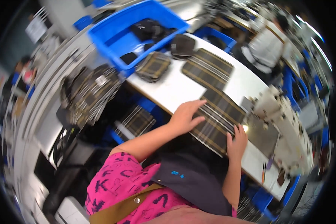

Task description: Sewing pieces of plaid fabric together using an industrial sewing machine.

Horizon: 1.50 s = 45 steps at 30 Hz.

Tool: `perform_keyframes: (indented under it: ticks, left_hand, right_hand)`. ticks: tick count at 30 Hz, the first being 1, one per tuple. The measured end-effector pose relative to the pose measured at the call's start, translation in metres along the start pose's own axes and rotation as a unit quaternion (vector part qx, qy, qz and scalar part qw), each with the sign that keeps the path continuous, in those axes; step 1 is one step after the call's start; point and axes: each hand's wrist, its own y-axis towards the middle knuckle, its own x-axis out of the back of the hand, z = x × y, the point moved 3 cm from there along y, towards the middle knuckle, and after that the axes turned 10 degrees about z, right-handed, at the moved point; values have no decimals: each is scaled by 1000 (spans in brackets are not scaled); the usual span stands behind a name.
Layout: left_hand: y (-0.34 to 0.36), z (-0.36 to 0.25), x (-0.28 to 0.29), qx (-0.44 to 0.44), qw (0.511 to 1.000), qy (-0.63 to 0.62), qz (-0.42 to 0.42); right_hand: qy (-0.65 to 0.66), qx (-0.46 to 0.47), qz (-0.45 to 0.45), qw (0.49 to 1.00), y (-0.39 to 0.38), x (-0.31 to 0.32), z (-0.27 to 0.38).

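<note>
A plaid fabric panel (pixel 221 112), dark brown with tan and white stripes, lies flat on the white worktable (pixel 168 98), its near part reaching past the edge in front of the person. The left hand (pixel 186 117) rests on the panel's left side, thumb and fingers spread well apart and nothing grasped. The right hand (pixel 237 143) is at the right side, its fingers extended, with a gap between thumb and fingertips; it touches the cloth near the edge without closing on it. Just beyond, a 2nd plaid panel (pixel 208 69) lies on the table and meets the 1st at its far side; which is on top I cannot tell. To the right of the hands stands a pale sewing machine (pixel 282 125), a small light glowing near the right hand. Farther left on the table are a stack of plaid pieces (pixel 153 67) with rounded corners and a dark piece (pixel 183 45), both beside a large blue bin (pixel 110 43) that holds black items. Left of the table sits a heap of plaid fabric (pixel 93 93). At upper right, a co-worker (pixel 263 52) in a light top sits at another table, blurred.
</note>
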Motion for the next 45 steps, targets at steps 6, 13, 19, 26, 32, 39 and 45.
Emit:
perform_keyframes:
  ticks: [6, 13, 19, 26, 32, 39, 45]
  left_hand:
    - [-53, 89, 134, 237, 946, 115, -186]
    - [-155, 209, 270, 461, 801, 320, -208]
    - [-165, 262, 264, 553, 811, 187, -45]
    - [-170, 271, 258, 554, 804, 203, -80]
    - [-131, 211, 257, 264, 851, 52, -451]
    - [4, 48, 196, 165, 817, -477, -281]
    - [61, -6, 120, 252, 779, -569, -77]
  right_hand:
    - [-28, 12, 21, 999, -7, 5, -1]
    - [-46, 27, 15, 998, -1, 4, -1]
    - [-47, 27, 7, 998, -1, 4, -1]
    - [-40, 22, 9, 999, -2, 4, 1]
    - [-44, 39, 2, 998, -4, 3, -1]
    - [-20, 41, -6, 999, -2, 7, 0]
    - [-13, 13, -15, 1000, -2, 5, 4]
